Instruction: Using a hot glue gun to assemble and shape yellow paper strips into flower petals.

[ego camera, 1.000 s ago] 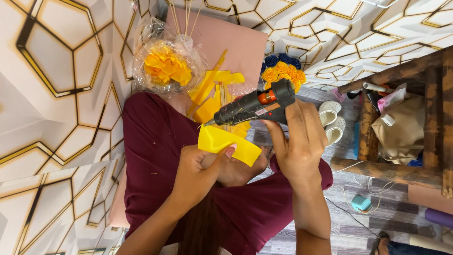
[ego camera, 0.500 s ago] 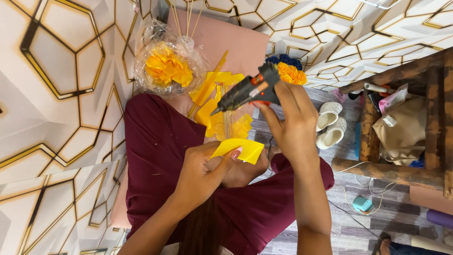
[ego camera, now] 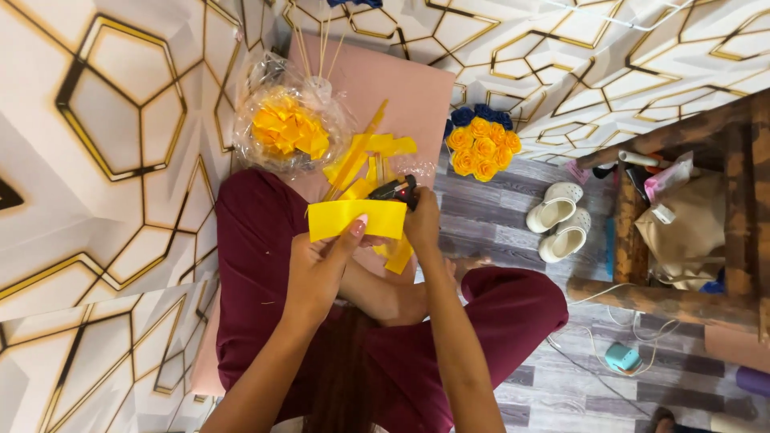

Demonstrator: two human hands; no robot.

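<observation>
At the centre of the frame we see the left hand (ego camera: 317,269) pinching a yellow ribbon strip (ego camera: 357,218) between thumb and fingers. The right hand (ego camera: 423,224) is wrapped around a black glue gun (ego camera: 395,191), largely hidden behind the strip. Upper left, a clear plastic bag (ego camera: 261,88) holds folded yellow ribbon flowers (ego camera: 289,130). At right, a tan bag (ego camera: 690,228) sits inside a wooden frame (ego camera: 682,132); we cannot make out its contents.

We note white clogs (ego camera: 557,220) and a yellow-and-blue ribbon-rose bouquet (ego camera: 481,144) right of the fingers; bagged yellow roses (ego camera: 287,128) above-left.
</observation>
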